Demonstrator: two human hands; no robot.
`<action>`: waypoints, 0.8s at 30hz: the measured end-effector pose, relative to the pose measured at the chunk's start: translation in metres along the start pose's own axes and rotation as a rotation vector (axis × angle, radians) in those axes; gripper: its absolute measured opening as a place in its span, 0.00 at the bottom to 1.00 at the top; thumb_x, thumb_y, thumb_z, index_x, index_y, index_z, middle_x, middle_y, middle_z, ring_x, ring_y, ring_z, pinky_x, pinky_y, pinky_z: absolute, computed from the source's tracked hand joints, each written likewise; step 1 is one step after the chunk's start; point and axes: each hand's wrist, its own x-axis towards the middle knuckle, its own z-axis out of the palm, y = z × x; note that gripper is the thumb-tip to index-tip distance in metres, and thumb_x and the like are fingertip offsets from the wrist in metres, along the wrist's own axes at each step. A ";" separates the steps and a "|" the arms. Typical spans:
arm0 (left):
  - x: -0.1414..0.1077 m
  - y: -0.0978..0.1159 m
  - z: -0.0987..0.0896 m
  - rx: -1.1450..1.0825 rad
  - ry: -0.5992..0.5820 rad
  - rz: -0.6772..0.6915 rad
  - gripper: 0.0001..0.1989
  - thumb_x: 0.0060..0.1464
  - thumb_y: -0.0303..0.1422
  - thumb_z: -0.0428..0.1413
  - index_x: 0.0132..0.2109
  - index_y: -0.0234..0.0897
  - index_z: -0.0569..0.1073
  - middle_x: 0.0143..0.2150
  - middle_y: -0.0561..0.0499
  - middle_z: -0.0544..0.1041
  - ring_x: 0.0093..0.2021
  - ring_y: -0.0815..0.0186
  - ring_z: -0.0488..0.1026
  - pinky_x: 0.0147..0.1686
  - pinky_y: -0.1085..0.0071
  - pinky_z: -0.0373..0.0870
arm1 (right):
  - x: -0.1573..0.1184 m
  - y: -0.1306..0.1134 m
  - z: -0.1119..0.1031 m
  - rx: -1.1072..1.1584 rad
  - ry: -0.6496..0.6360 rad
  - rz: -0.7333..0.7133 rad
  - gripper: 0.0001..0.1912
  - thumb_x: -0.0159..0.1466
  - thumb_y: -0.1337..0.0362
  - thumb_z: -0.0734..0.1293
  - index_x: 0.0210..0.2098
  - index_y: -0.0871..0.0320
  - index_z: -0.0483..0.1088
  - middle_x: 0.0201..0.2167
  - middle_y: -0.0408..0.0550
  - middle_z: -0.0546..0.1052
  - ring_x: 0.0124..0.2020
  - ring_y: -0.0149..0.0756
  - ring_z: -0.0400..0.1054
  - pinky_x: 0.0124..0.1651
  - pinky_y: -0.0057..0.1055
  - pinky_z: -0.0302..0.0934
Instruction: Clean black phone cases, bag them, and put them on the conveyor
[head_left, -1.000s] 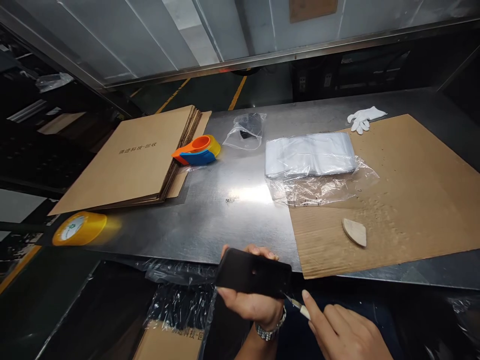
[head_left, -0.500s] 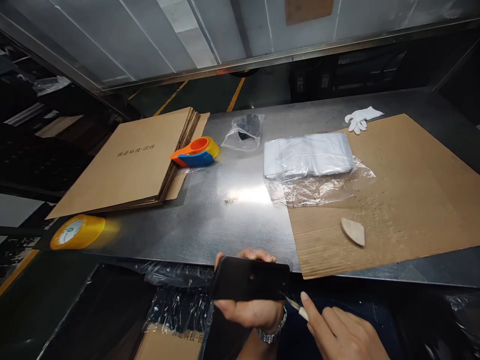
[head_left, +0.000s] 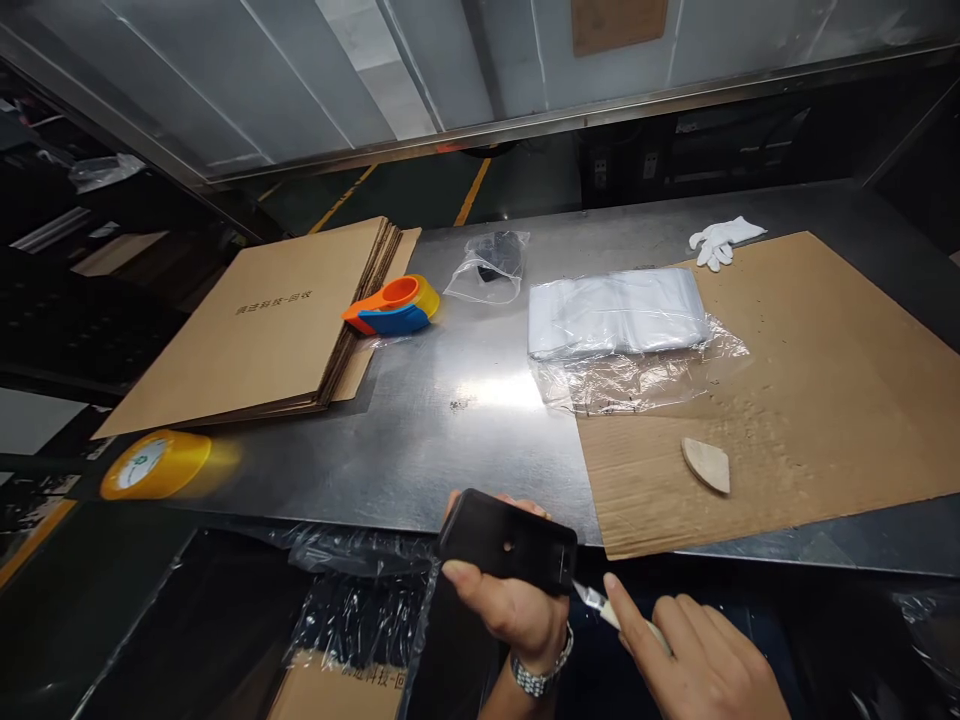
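Note:
A black, box-shaped plastic part [head_left: 487, 540] with a small round hole in its face lies in my left hand [head_left: 517, 610], which is closed around its long sides just off the table's front edge. My right hand [head_left: 697, 650] grips a craft knife [head_left: 606, 606] by its pale handle, index finger stretched along it. The blade tip is at the lower right corner of the black part; whether it touches I cannot tell. A quarter-round wooden piece [head_left: 706, 466] rests on the flat cardboard sheet [head_left: 847, 400] beyond my right hand.
On the metal table [head_left: 420, 440] are stacked cardboard [head_left: 277, 320], a tape dispenser [head_left: 394, 305], a clear bag with a black item [head_left: 491, 265], a pack of plastic bags [head_left: 619, 312] and a white glove [head_left: 724, 242]. A yellow tape roll [head_left: 157, 465] sits at the left edge.
My left hand has tilted the black part, its left end now higher and its right end facing the blade more. The knife has shifted slightly right with my right hand.

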 end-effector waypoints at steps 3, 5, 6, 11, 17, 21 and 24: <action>0.003 0.001 -0.003 -0.022 0.021 -0.077 0.23 0.50 0.53 0.49 0.50 0.51 0.68 0.33 0.55 0.71 0.28 0.67 0.69 0.24 0.72 0.70 | 0.001 0.005 0.000 0.004 0.011 0.068 0.19 0.65 0.71 0.55 0.53 0.66 0.65 0.19 0.42 0.64 0.19 0.30 0.60 0.23 0.30 0.52; 0.004 0.003 -0.004 -0.039 0.036 -0.123 0.24 0.48 0.53 0.50 0.51 0.51 0.68 0.32 0.55 0.71 0.28 0.66 0.69 0.24 0.72 0.70 | 0.003 0.008 0.001 0.058 0.031 0.102 0.18 0.66 0.69 0.56 0.53 0.66 0.65 0.19 0.42 0.64 0.19 0.30 0.60 0.23 0.29 0.53; 0.005 0.004 -0.004 -0.044 0.046 -0.142 0.24 0.48 0.53 0.51 0.50 0.50 0.68 0.32 0.54 0.71 0.27 0.66 0.69 0.24 0.72 0.70 | 0.003 0.009 0.002 0.091 0.035 0.116 0.18 0.66 0.68 0.55 0.53 0.66 0.65 0.19 0.42 0.64 0.20 0.30 0.61 0.23 0.29 0.54; 0.006 0.008 -0.002 -0.046 -0.001 -0.254 0.22 0.47 0.52 0.52 0.44 0.45 0.72 0.30 0.51 0.72 0.26 0.65 0.70 0.23 0.71 0.70 | 0.002 0.015 0.001 0.328 -0.059 0.168 0.21 0.67 0.69 0.54 0.60 0.63 0.57 0.23 0.43 0.66 0.22 0.29 0.63 0.22 0.24 0.57; 0.002 0.005 -0.004 -0.044 -0.093 -0.423 0.22 0.50 0.51 0.51 0.40 0.38 0.74 0.28 0.48 0.73 0.25 0.65 0.70 0.23 0.72 0.69 | 0.018 0.013 -0.009 0.844 -0.135 0.277 0.13 0.65 0.68 0.57 0.48 0.60 0.66 0.26 0.45 0.70 0.24 0.29 0.66 0.26 0.24 0.60; -0.001 -0.002 -0.003 -0.001 -0.008 -0.633 0.28 0.52 0.53 0.44 0.30 0.31 0.73 0.22 0.46 0.71 0.22 0.66 0.69 0.21 0.74 0.68 | 0.032 0.003 0.002 0.906 -0.001 0.168 0.10 0.65 0.69 0.58 0.38 0.62 0.70 0.21 0.44 0.70 0.21 0.29 0.64 0.22 0.25 0.56; 0.000 -0.005 0.002 0.019 0.101 -0.662 0.27 0.54 0.51 0.44 0.28 0.31 0.73 0.21 0.47 0.72 0.21 0.66 0.70 0.21 0.73 0.68 | 0.036 -0.007 0.016 0.653 0.245 0.029 0.09 0.63 0.73 0.57 0.34 0.65 0.70 0.17 0.45 0.67 0.19 0.31 0.60 0.20 0.29 0.50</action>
